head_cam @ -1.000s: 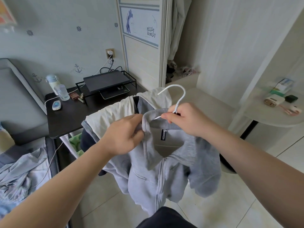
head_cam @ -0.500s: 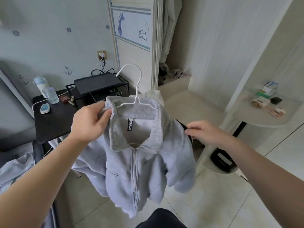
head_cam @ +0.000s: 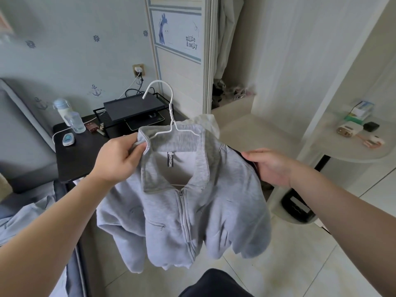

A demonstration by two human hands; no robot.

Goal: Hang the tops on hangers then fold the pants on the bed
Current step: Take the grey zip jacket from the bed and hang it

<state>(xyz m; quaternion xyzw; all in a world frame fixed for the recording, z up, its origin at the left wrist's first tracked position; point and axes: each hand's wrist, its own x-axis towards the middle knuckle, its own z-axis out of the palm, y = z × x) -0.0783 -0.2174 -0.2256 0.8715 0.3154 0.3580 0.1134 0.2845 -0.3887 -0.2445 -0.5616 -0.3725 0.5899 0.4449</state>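
Right hand (head_cam: 272,166) moved from hook to shoulder.
Left hand (head_cam: 120,159) fingers also grip grey zip jacket (head_cam: 214,211) on wire hanger (head_cam: 171,112); pants folding remains.

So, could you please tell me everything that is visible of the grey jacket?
The grey jacket looks like soft sweatshirt fabric, with a wide collar, a black label inside the neck and a front zip closed up to the collar. It hangs in the air on a white wire hanger, sleeves drooping and creased. The left hand grips it beside the collar; the right hand rests at the opposite shoulder, grip unclear.
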